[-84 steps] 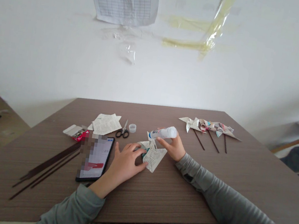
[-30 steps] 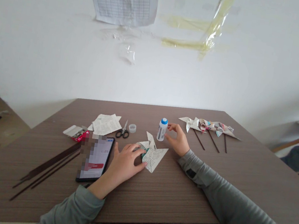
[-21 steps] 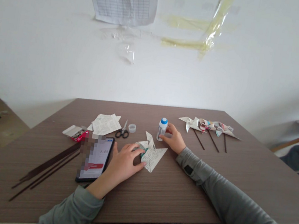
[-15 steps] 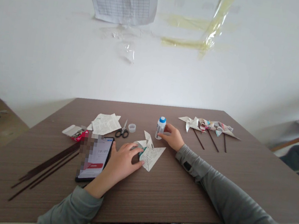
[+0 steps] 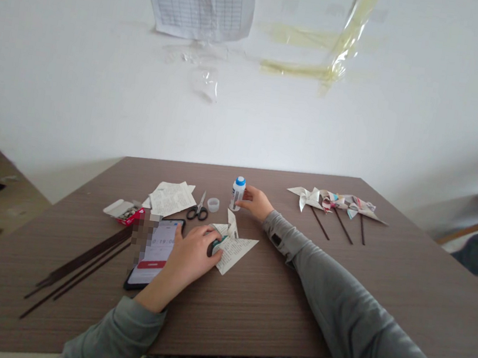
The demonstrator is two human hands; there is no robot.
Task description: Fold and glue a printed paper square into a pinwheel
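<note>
A partly folded pinwheel of printed paper (image 5: pixel 235 251) lies on the table in front of me. My left hand (image 5: pixel 197 250) presses on its left side, the thumb and fingers curled over a greenish patch; the paper under them is hidden. Beyond it, an upright white glue bottle with a blue cap (image 5: pixel 237 193) is gripped low on its right side by my right hand (image 5: pixel 257 203). Just left of the bottle are a small clear round cap (image 5: pixel 213 204) and scissors with black handles (image 5: pixel 197 213).
Printed paper sheets (image 5: pixel 171 198), a red box of small pieces (image 5: pixel 125 212), thin dark sticks (image 5: pixel 80 263) and a phone (image 5: pixel 152 258) lie to the left. Several finished-looking paper pinwheels on sticks (image 5: pixel 336 203) lie at the right back. The table (image 5: pixel 392 289) meets a white wall.
My right hand has moved left and farther back along with the glue bottle. My left hand has shifted slightly left, its fingers more curled on the paper pinwheel.
</note>
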